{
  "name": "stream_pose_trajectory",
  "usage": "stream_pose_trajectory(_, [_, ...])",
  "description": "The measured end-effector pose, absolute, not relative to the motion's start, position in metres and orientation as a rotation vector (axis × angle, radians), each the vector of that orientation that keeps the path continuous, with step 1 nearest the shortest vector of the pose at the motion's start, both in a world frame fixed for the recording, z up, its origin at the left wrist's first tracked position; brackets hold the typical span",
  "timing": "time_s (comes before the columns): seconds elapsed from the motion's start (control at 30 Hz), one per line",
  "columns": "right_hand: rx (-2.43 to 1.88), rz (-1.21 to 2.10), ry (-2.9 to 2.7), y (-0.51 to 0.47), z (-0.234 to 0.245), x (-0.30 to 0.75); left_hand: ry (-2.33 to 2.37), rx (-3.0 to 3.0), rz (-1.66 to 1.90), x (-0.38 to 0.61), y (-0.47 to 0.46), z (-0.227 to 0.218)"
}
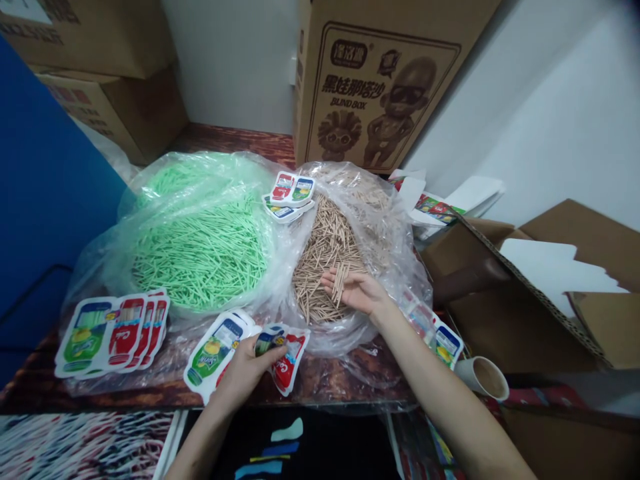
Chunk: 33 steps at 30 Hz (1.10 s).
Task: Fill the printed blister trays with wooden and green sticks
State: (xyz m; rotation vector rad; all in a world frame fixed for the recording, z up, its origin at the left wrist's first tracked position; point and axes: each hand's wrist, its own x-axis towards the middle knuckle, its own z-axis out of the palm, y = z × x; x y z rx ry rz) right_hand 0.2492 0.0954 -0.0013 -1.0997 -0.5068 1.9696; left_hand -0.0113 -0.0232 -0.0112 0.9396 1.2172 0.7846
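My left hand (245, 367) grips a small printed pouch (289, 363), its red cola side facing right, above the table's front edge. Beside that hand lies a stack of pouches (215, 350) with a green bottle print, partly hidden by my wrist. My right hand (359, 291) is palm up over a clear plastic bag of thin brown sticks (330, 233). A small bunch of brown sticks (341, 283) rests across its fingers. To the left is a larger bag of light green sticks (200, 260).
A fanned stack of pouches (113, 333) lies at the left, and more pouches (290, 197) sit between the bags. At right are a paper cup (484, 379) and an open carton (505, 300). A tall cardboard box (375, 87) stands behind.
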Motion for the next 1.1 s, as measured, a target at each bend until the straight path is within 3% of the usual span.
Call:
stream_pose_trajectory(0.27, [-1.037, 1.595, -0.906, 0.041, 0.006, 0.208, 1.262, 0.756, 0.951, -0.024, -0.027, -0.016])
stream_pose_trajectory(0.47, [-1.260, 1.205, -1.463, -0.046, -0.030, 0.164, 1.249, 0.478, 1.245, -0.032, -0.020, -0.015])
stream_pose_trajectory(0.63, [-1.293, 1.199, -1.498, -0.058, -0.053, 0.163, 1.214, 0.427, 1.288, -0.029, -0.019, -0.010])
stream_pose_trajectory(1.1, [-1.252, 1.223, -1.533, -0.055, -0.044, 0.167, 1.213, 0.364, 1.291, -0.034, -0.025, -0.020])
